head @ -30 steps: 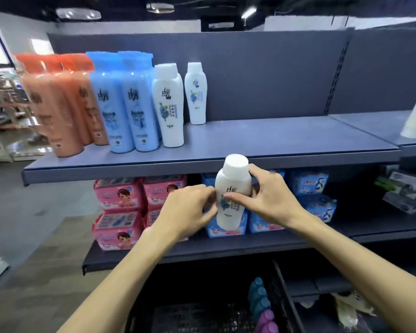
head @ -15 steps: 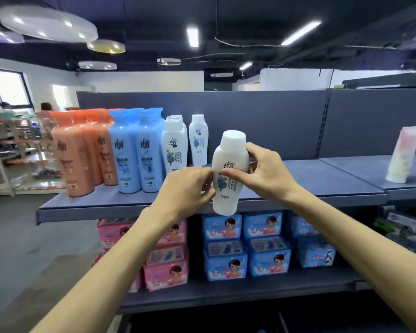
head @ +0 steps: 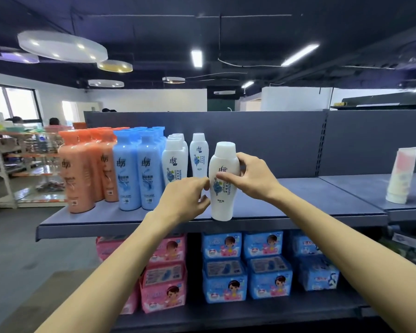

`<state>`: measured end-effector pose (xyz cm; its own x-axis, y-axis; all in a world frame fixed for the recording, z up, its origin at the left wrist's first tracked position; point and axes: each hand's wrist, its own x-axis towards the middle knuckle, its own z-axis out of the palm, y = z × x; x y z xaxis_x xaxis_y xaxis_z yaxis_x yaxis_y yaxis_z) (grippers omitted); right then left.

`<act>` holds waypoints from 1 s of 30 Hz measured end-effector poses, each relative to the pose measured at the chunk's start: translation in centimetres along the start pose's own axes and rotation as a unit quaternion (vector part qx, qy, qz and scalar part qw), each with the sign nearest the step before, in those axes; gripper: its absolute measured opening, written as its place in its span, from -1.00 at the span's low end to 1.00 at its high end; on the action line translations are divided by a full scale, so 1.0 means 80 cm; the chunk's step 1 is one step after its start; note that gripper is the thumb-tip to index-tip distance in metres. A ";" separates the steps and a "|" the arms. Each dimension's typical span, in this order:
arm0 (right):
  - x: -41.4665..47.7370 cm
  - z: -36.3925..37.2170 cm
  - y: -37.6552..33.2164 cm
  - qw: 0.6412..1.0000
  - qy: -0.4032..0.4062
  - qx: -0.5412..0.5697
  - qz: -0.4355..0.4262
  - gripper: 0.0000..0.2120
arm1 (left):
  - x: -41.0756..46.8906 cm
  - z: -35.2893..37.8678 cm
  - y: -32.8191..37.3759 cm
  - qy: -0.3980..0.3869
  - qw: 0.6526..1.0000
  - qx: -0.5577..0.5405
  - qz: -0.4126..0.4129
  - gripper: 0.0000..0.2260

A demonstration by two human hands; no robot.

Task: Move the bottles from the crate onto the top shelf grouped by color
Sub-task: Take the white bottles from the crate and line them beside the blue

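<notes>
On the grey metal top shelf (head: 298, 198), both the left hand (head: 185, 200) and right hand (head: 252, 176) clasped a white plastic bottle (head: 222, 181) at the near edge, which should probably go farther back, beside the other white bottles (head: 178, 162).

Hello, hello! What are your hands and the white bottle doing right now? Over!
Both hands on white bottle: right hand grips it, left hand steadies. Bottle at top shelf front edge, beside white group. Nothing blocking.
</notes>
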<state>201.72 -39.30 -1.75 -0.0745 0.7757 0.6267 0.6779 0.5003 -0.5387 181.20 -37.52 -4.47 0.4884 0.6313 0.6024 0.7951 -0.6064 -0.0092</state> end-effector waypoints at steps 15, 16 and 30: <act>-0.003 0.016 0.020 0.995 -0.056 0.020 0.082 -0.50 | 0.002 0.018 -0.005 0.014 1.000 0.005 0.010 -0.76; -0.009 0.021 0.025 0.993 -0.075 0.005 0.092 -0.49 | 0.001 0.019 -0.006 0.015 1.000 0.006 0.010 -0.76; -0.012 0.053 0.053 0.988 -0.100 -0.018 0.113 -0.60 | -0.001 0.044 -0.042 -0.009 0.999 -0.017 -0.043 -0.75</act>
<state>201.57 -36.32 -7.05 -0.0595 0.9281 0.3675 0.7193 0.2951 -0.6288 179.73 -33.80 -7.32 0.4253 0.6907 0.5848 0.8218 -0.5654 0.0702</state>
